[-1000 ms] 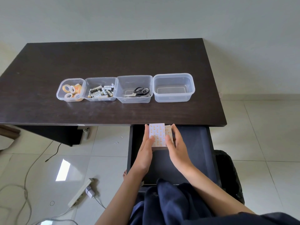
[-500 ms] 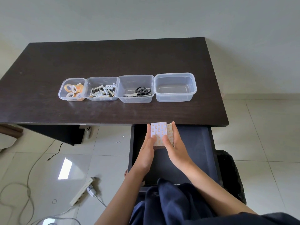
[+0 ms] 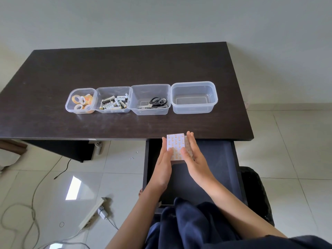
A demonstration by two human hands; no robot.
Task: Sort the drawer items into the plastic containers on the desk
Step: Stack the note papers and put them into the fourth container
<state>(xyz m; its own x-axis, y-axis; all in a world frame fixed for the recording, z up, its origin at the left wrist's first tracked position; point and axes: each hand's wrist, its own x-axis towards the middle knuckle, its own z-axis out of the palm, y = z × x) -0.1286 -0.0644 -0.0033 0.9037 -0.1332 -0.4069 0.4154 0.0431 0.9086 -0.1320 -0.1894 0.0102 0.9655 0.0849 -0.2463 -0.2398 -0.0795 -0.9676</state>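
A stack of white boxes with orange print sits between my two hands over the open dark drawer, close to the desk's front edge. My left hand presses its left side and my right hand its right side, thumbs on top. On the dark desk stand several clear containers in a row: one with tape rolls, one with batteries, one with scissors, and an empty one at the right.
A power strip with a plugged charger and loose cables lie on the tiled floor at the left. A dark chair part is to the right of the drawer. My dark clothing fills the bottom.
The two staggered boxes have been squared into one neat stack between my hands. Both hands with the stack shifted slightly toward the desk edge.
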